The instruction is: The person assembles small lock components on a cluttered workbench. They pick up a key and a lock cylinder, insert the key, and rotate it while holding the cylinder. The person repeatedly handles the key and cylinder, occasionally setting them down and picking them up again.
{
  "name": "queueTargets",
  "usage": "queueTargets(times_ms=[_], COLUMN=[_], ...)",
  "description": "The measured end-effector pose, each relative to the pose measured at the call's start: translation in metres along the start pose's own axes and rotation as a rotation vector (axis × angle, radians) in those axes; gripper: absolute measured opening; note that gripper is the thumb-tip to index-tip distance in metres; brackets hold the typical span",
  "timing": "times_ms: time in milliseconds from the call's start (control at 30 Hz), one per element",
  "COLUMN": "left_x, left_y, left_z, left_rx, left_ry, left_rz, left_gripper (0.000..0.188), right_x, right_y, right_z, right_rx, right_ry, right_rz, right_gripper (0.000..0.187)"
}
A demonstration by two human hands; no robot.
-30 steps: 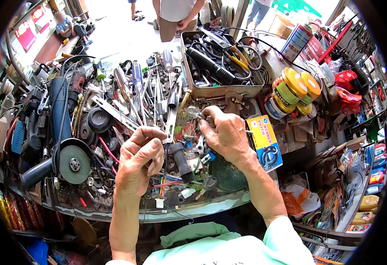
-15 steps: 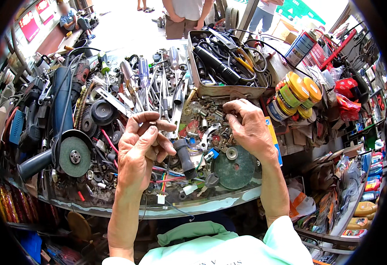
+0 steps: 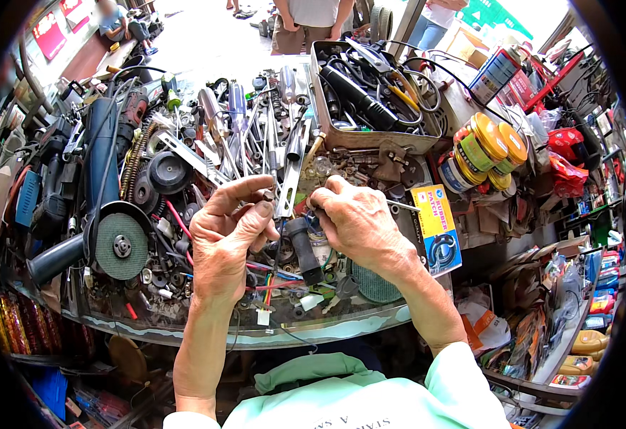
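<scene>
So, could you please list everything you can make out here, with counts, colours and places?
workbench: one, pale-green front edge, middle
angle grinder: one, blue-black, left
coil spring: one, brass-coloured, beside the grinder
wheel: one, black, right of the spring
screwdrivers: at least three, translucent handles, back centre
open toolbox: one, grey, back
tube: one, dark grey, centre
disc: one, green, partly hidden, front
box: one, yellow-blue, right
tins: at least three, yellow-lidded, right
loose parts: uncountable, mixed colours, workbench
bystanders: at least three, mixed clothing, far edge
shirt: one, mint, bottom
left hand: one, bare, fingers curled
right hand: one, bare, centre
</scene>
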State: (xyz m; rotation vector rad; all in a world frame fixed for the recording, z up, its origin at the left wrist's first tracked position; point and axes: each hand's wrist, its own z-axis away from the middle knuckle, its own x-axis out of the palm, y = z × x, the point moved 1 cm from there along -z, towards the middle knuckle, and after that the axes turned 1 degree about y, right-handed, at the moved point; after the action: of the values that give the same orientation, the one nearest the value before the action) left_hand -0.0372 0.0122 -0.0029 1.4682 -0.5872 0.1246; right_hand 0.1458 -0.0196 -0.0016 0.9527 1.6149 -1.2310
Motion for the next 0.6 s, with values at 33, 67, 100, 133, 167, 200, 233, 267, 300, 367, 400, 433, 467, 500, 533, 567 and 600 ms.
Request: queueTargets(times_ms=[33,67,100,133,167,200,233,267,300,367,400,433,467,500,533,567,600], left_x=[0.001,0.002,0.001,0.001,0.001,0.001,0.0,-0.001,-0.002,-0.002,-0.001,0.001,0.0,0.0,0.001,0.003,0.008], left_y=[0.002,0.005,0.007,0.008,0.008,0.008,0.007,0.007,0.006,0.003,0.002,0.002,0.001,0.0,-0.001,0.0,-0.001], left_z=[0.0,0.0,0.0,0.0,0.0,0.0,0.001,0.0,0.0,0.0,0.001,0.001,0.002,0.003,0.003,0.004,0.006], left_rx=[-0.012,-0.023,-0.042,-0.058,-0.078,-0.097,-0.112,-0.128,-0.144,-0.131,-0.125,-0.126,-0.124,-0.118,-0.111,-0.079,-0.031], left_ry=[0.016,0.032,0.02,0.018,0.016,0.013,0.009,0.001,-0.006,-0.017,-0.025,-0.021,-0.023,-0.029,-0.035,-0.062,-0.037], left_rz=[0.015,0.028,0.018,0.024,0.033,0.041,0.035,0.029,0.023,0.008,0.0,0.004,-0.008,-0.021,-0.033,-0.079,-0.162], left_gripper=[0.028,0.029,0.028,0.027,0.026,0.025,0.025,0.024,0.024,0.022,0.021,0.021,0.022,0.022,0.023,0.023,0.023], right_x=[-0.001,0.0,0.001,0.002,0.003,0.003,0.001,-0.002,-0.003,-0.012,-0.014,-0.001,-0.014,-0.019,-0.02,-0.022,-0.021], right_y=[-0.001,0.0,0.001,0.003,0.006,0.012,0.014,0.016,0.018,0.015,0.016,0.033,0.024,0.023,0.021,0.019,0.016], right_z=[-0.001,-0.001,-0.001,-0.001,0.0,0.001,0.001,0.001,0.001,0.002,0.003,0.001,0.003,0.004,0.006,0.006,0.005], right_rx=[0.004,0.019,0.034,0.049,0.067,0.06,0.076,0.094,0.093,0.292,0.36,0.155,0.382,0.423,0.461,0.453,0.443], right_ry=[-0.018,0.01,0.037,0.065,0.128,0.199,0.235,0.271,0.361,0.335,0.304,0.38,0.197,0.165,0.131,0.086,0.04], right_rz=[0.013,-0.009,-0.03,-0.052,-0.096,-0.161,-0.24,-0.317,-0.389,-0.598,-0.693,-0.778,-1.121,-1.324,-1.527,-1.544,-1.562], right_gripper=[0.016,0.015,0.014,0.014,0.013,0.014,0.014,0.015,0.018,0.025,0.029,0.029,0.024,0.019,0.017,0.019,0.023])
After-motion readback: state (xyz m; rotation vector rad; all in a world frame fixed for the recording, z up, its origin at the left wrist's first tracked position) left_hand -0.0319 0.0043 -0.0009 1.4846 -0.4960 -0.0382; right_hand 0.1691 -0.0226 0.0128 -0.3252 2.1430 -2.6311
